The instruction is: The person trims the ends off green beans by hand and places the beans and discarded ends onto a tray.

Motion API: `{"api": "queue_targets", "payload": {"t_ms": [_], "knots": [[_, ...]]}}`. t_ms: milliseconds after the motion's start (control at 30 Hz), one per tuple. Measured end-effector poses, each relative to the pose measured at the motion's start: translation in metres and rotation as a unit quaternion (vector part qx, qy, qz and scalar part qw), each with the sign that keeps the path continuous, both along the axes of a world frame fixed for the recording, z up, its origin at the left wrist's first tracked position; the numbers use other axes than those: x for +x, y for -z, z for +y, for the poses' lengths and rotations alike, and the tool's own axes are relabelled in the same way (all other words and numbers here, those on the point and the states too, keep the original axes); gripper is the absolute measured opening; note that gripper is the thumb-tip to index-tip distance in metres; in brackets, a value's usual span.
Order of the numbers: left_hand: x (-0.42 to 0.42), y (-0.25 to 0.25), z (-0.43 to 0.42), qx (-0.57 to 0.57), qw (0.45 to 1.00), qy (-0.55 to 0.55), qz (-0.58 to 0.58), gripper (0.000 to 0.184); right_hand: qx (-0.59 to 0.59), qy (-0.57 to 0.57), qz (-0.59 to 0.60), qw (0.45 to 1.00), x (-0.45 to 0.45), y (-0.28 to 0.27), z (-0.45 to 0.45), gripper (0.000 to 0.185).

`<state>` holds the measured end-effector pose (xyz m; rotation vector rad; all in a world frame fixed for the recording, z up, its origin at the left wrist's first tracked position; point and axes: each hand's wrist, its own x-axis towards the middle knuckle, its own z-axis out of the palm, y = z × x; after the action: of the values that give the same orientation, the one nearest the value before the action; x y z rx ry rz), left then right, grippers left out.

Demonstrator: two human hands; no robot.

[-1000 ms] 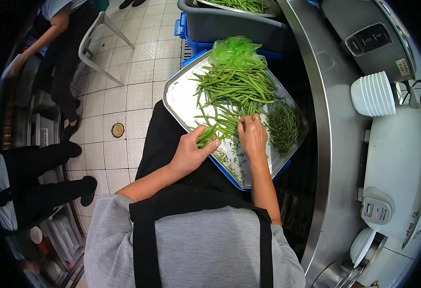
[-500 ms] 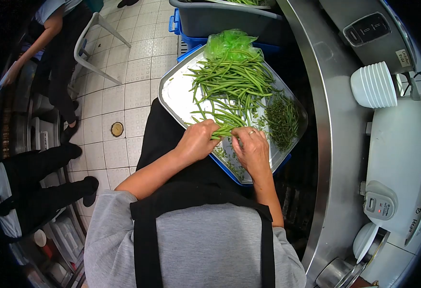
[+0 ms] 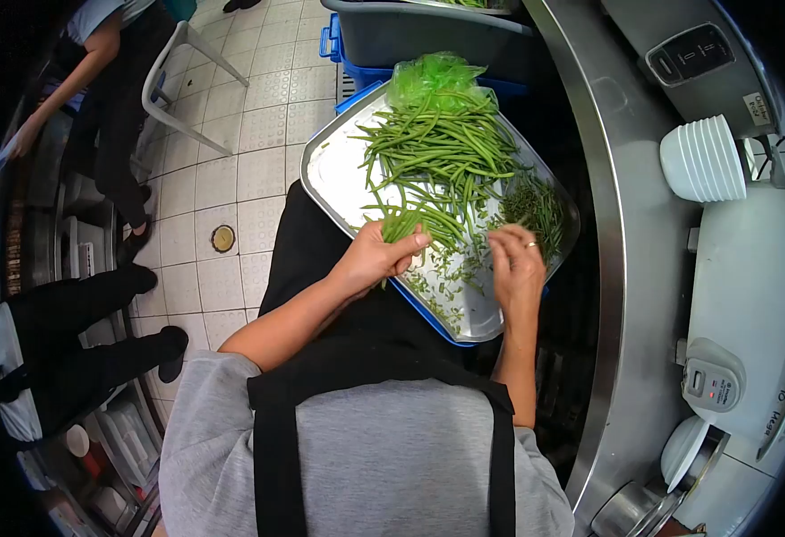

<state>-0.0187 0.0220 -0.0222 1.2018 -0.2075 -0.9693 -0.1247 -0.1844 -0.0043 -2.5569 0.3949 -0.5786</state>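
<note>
Well left of the left hand (image 3: pixel 373 259), a round brass-coloured fitting (image 3: pixel 222 238) sits in the tiled floor (image 3: pixel 263 210). That hand is curled closed around a small bunch of green beans (image 3: pixel 401 224). Ahead of it, more beans (image 3: pixel 446 148) lie piled in a metal tray (image 3: pixel 334 174). The right hand (image 3: pixel 518 264) is blurred, fingers loosely bent; whether it holds anything, I cannot tell. Just beyond it lies a dark-green heap (image 3: pixel 536 204).

Well right of that hand, past the counter's (image 3: pixel 625 116) edge, a grey appliance (image 3: pixel 724 100) bears a pale sticker (image 3: pixel 757 109), its writing unreadable. Nested white bowls (image 3: pixel 704 159) stand nearer. Beside them, a white appliance (image 3: pixel 737 268) carries black handwriting (image 3: pixel 776 412), apparently "To Mega".
</note>
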Motion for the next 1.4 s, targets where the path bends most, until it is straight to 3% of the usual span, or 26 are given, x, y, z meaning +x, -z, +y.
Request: {"api": "queue_targets", "payload": {"t_ms": [100, 200, 400, 533, 633, 667, 800, 900, 1033, 1067, 1167, 1333, 1400], "knots": [[-0.003, 0.006, -0.002, -0.008, 0.999, -0.024, 0.03, 0.015, 0.21, -0.078, 0.018, 0.974, 0.001, -0.005, 0.041, 0.013], [-0.008, 0.001, -0.002, -0.041, 0.996, -0.061, 0.047, 0.016, 0.295, -0.076, 0.099, 0.947, -0.001, 0.005, 0.063, 0.013], [-0.012, 0.009, 0.005, -0.055, 0.997, -0.037, 0.038, 0.016, 0.494, -0.089, 0.087, 0.861, -0.011, 0.029, 0.057, 0.017], [-0.025, -0.002, 0.002, -0.069, 0.994, -0.006, -0.091, 0.019, 0.467, -0.016, 0.069, 0.881, -0.011, 0.029, 0.054, 0.017], [-0.018, -0.018, 0.006, -0.071, 0.993, -0.012, -0.095, 0.019, 0.289, 0.047, 0.001, 0.956, 0.003, 0.034, 0.033, 0.016], [-0.015, -0.019, 0.006, -0.059, 0.996, -0.025, -0.07, 0.016, 0.211, 0.095, 0.029, 0.972, 0.005, 0.032, 0.027, 0.015], [-0.009, 0.008, 0.007, -0.079, 0.994, -0.07, 0.024, 0.014, 0.015, 0.075, 0.089, 0.993, 0.019, 0.044, 0.011, 0.014], [-0.014, 0.01, 0.004, -0.012, 0.996, -0.069, -0.053, 0.013, 0.01, 0.072, 0.145, 0.987, 0.026, 0.058, 0.01, 0.015], [-0.017, 0.02, -0.002, 0.017, 0.981, -0.073, -0.179, 0.013, -0.03, 0.031, 0.055, 0.998, 0.01, 0.039, 0.022, 0.009], [-0.016, 0.017, 0.0, 0.069, 0.964, -0.049, -0.252, 0.021, -0.066, 0.016, 0.034, 0.997, 0.003, 0.032, 0.027, 0.009], [-0.018, 0.012, -0.007, 0.073, 0.871, -0.056, -0.482, 0.026, -0.079, -0.038, -0.013, 0.996, -0.012, 0.007, 0.044, 0.013], [-0.023, 0.007, -0.007, 0.077, 0.856, 0.024, -0.51, 0.018, -0.063, -0.084, -0.078, 0.991, -0.022, -0.003, 0.051, 0.02], [-0.025, 0.002, -0.008, 0.062, 0.871, 0.032, -0.487, 0.019, 0.098, -0.039, -0.071, 0.992, -0.023, -0.003, 0.052, 0.017]]}}
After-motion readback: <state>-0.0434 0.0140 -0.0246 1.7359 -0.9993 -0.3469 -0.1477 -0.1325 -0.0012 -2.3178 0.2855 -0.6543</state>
